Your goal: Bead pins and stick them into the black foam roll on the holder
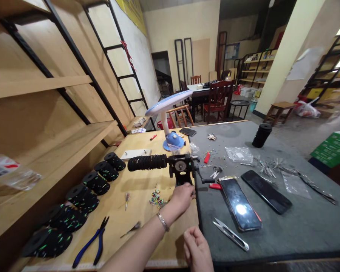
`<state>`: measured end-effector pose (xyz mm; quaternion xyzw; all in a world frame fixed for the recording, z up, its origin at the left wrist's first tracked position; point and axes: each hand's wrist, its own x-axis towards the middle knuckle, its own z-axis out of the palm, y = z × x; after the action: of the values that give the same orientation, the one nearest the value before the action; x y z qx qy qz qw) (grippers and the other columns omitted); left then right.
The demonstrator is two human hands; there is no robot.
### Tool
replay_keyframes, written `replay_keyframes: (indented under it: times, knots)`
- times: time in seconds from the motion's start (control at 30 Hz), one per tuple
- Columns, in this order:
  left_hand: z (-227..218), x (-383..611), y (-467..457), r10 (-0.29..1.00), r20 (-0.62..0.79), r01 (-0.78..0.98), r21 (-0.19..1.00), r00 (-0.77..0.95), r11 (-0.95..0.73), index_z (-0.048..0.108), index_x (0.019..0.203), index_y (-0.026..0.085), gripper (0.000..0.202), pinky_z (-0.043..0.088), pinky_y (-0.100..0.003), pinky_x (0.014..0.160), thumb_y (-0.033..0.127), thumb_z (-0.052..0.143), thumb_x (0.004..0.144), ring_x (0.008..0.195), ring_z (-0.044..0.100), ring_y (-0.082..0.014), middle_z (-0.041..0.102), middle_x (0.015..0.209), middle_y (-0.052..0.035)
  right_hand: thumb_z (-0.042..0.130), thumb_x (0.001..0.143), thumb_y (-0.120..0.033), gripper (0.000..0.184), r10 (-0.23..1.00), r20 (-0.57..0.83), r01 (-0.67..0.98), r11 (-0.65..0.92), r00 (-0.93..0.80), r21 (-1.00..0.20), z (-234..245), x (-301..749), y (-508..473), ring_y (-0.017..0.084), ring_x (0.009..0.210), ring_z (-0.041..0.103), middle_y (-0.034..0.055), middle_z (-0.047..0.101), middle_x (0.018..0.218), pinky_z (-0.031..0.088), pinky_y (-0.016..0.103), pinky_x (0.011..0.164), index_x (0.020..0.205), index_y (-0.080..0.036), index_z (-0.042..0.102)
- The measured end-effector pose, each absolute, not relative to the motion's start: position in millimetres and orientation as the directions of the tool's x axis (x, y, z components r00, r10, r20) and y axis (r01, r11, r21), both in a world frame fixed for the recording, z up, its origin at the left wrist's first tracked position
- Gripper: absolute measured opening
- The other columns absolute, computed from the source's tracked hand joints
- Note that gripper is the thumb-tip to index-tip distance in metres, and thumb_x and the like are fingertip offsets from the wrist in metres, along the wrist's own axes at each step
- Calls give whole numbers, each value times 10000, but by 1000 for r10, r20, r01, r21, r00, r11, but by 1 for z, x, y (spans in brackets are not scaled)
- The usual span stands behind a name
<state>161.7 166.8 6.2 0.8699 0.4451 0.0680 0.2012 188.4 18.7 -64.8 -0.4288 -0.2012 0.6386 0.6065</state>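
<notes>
My left hand (pixel 183 196), a bracelet on its wrist, reaches forward with fingers curled against the base of a small black vise (pixel 181 168) clamped where the wooden table (pixel 136 189) meets the grey table (pixel 300 223). The vise holds a black ribbed foam roll (pixel 147 162) lying sideways, and a crank handle (pixel 206 180) sticks out to its right. A pile of coloured beads (pixel 157 198) lies just left of the hand. My right hand (pixel 197 250) rests near the front edge, fingers curled; whatever is inside them is hidden.
Several black spools (pixel 87 189) line the wooden table's left side, with blue pliers (pixel 93 241) in front. On the grey table lie thread snips (pixel 231 235), two phones (pixel 239 204) (pixel 266 191), a red lighter (pixel 206 157), plastic bags (pixel 239 154) and a black cylinder (pixel 261 135). A desk lamp (pixel 170 109) stands behind.
</notes>
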Motion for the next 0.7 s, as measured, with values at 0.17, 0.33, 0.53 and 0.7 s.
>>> replay_keyframes:
  times: [0.17,0.33,0.53,0.7]
  knots:
    - [0,161,166,809,-75,743,453,582,-493,648,799,163,145,410,-316,700,105,515,803,802,615,-238,653,868,-109,691,614,-684,535,946,-304,-642,-166,111,-749,-53,190,17,34,350,138,-150,269,383,103,175,365,676,-229,417]
    - [7,145,154,839,-30,676,609,543,-415,620,817,169,174,411,-314,726,68,483,783,786,586,-213,648,846,-81,690,616,-687,539,939,-315,-657,-152,137,-738,-45,192,14,33,368,133,-149,260,399,107,176,377,673,-225,418]
    - [16,93,121,890,-36,489,845,455,-215,592,912,146,169,417,-225,557,246,462,870,614,547,-132,648,755,-41,677,662,-660,502,934,-305,-581,-144,189,-801,-51,189,13,38,387,183,-135,283,421,131,172,393,697,-211,456]
    - [7,61,81,889,-329,-68,928,318,367,576,835,136,289,162,-140,369,364,717,729,378,284,-5,651,722,-16,659,693,-643,470,954,-250,-492,-140,167,-859,-52,177,14,52,367,277,-111,369,408,215,174,387,700,-212,472]
